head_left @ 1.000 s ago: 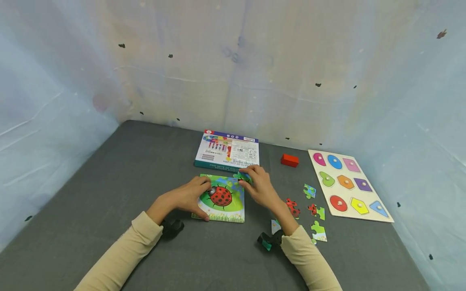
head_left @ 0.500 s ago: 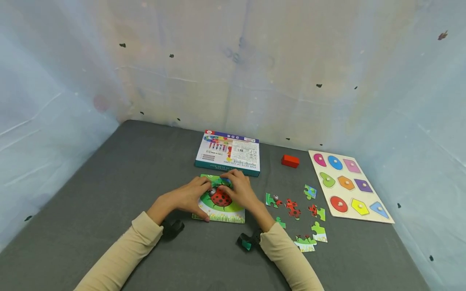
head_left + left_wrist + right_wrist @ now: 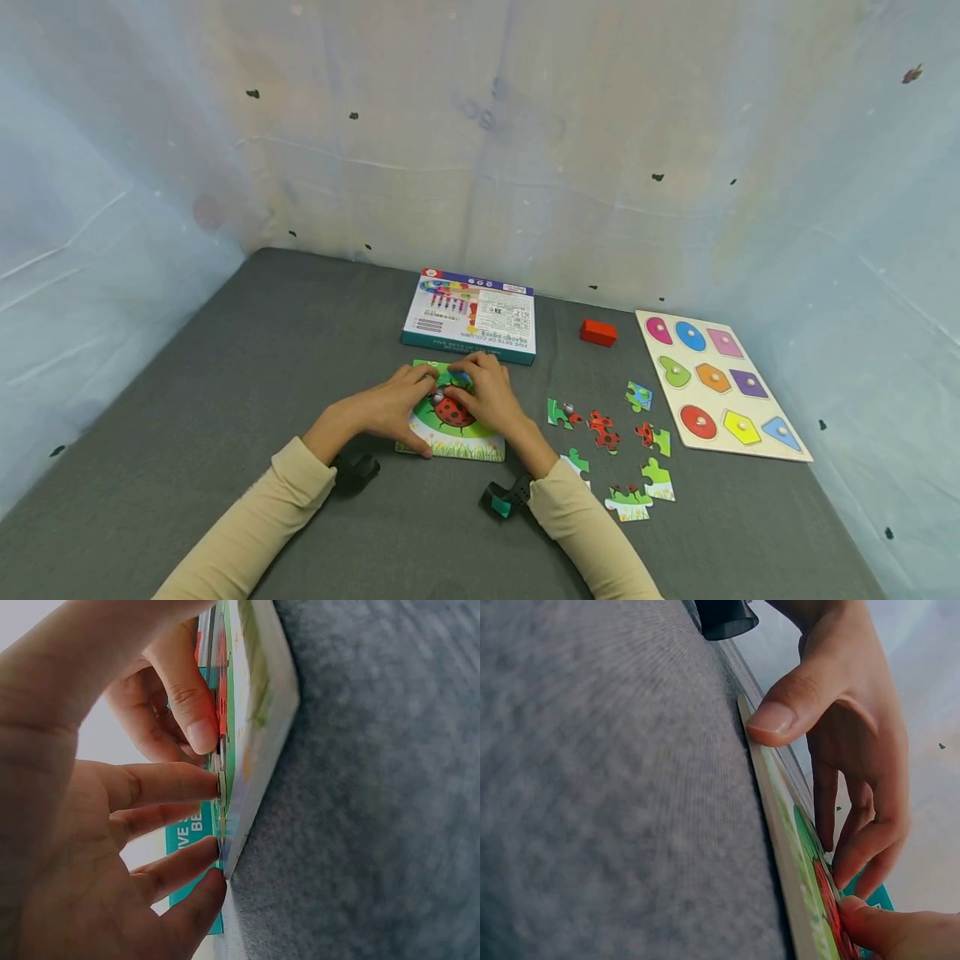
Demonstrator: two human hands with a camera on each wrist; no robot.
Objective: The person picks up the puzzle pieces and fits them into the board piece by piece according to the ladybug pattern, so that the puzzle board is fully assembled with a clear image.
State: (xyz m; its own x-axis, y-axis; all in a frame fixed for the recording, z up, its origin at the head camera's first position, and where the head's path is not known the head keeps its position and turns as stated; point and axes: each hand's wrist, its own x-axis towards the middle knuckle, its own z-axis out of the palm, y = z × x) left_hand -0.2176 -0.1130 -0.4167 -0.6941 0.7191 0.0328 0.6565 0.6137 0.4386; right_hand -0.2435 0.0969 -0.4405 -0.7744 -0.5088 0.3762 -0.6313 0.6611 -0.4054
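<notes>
A ladybug jigsaw puzzle board (image 3: 459, 447) lies flat on the dark table, its red ladybug visible. My left hand (image 3: 382, 408) spans the board's left side. Its thumb rests on the near edge, while its fairly straight fingers touch the far left part, also seen in the left wrist view. Over the upper part of the board, my right hand (image 3: 491, 396) pinches a blue-green puzzle piece (image 3: 461, 380) between thumb and fingers. That piece lies at the board's surface and is partly hidden by the fingers.
Several loose puzzle pieces (image 3: 603, 430) lie right of the board. Behind it is a flat box (image 3: 471, 321) with printed sides. A red block (image 3: 597, 332) and a wooden shape board with knobs (image 3: 708, 384) lie further right. Plastic sheeting (image 3: 480, 150) hangs behind the table.
My right hand has moved left from the board's far right corner onto its upper part, with the puzzle piece. Loose pieces its arm covered now show. The left hand stays put.
</notes>
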